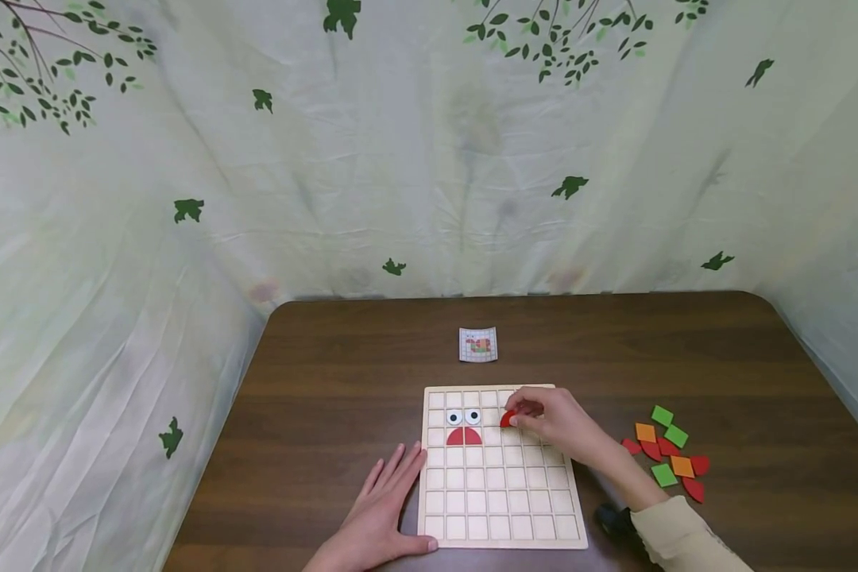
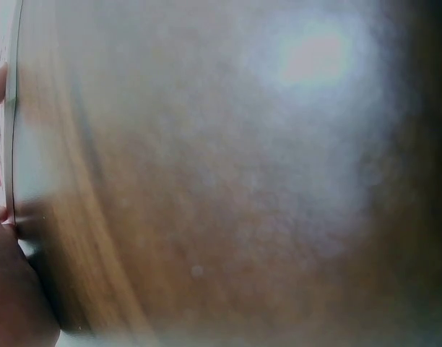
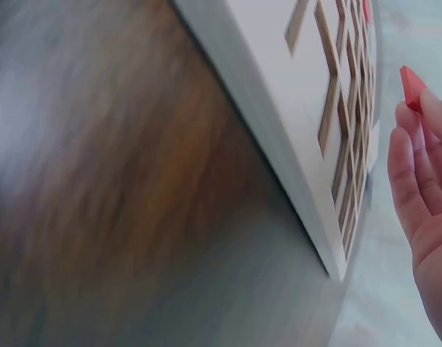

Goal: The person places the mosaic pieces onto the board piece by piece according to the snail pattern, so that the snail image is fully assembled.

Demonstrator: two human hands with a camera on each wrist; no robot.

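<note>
A white board [image 1: 475, 502] with a raised grid of square cells lies on the table. Two round eye pieces [image 1: 463, 417] sit side by side in its upper left, and two red quarter-round pieces [image 1: 464, 436] fill the cells just below them. Above the upper right cells, my right hand [image 1: 554, 417] pinches a red quarter-round piece [image 1: 507, 419] between thumb and fingers; the right wrist view shows this red piece [image 3: 413, 88] at the fingertips. My left hand [image 1: 386, 512] lies spread at the board's left edge, its fingertips and thumb touching the rim.
Loose green, orange and red pieces [image 1: 675, 436] lie scattered on the table right of the board. A small picture card [image 1: 477, 345] lies beyond the board. A dark object [image 1: 612, 519] is partly hidden under the right forearm. Leaf-patterned cloth [image 1: 429, 159] hangs behind the table [image 1: 343, 357].
</note>
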